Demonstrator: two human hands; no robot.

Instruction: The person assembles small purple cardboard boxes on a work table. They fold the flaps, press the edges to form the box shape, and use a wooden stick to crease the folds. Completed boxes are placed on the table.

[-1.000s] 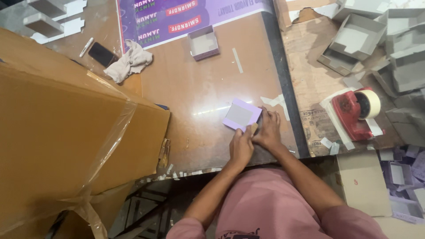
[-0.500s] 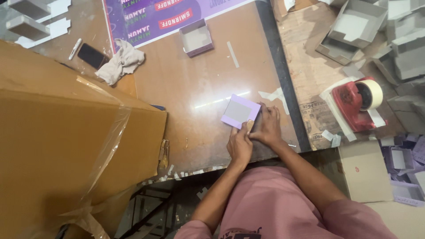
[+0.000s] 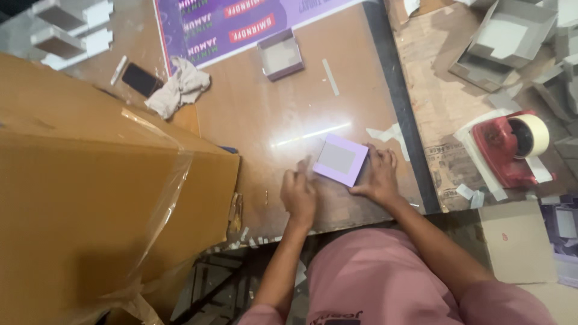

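a brown wooden worktable (image 3: pixel 253 114) fills the view, with a big cardboard carton (image 3: pixel 90 204) wrapped in clear film at its left edge. the left hand (image 3: pixel 299 194) is curled loosely, fingertips pinching a small strip (too blurred to name) just beside the lilac square box lid (image 3: pixel 340 159). the right hand (image 3: pixel 378 176) lies flat, fingers spread, pressing the lid's right edge onto the table. further right sits a red tape dispenser (image 3: pixel 509 147).

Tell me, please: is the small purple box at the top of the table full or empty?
Empty. The small purple box lies open side up on the table, and only its bare grey floor shows inside.
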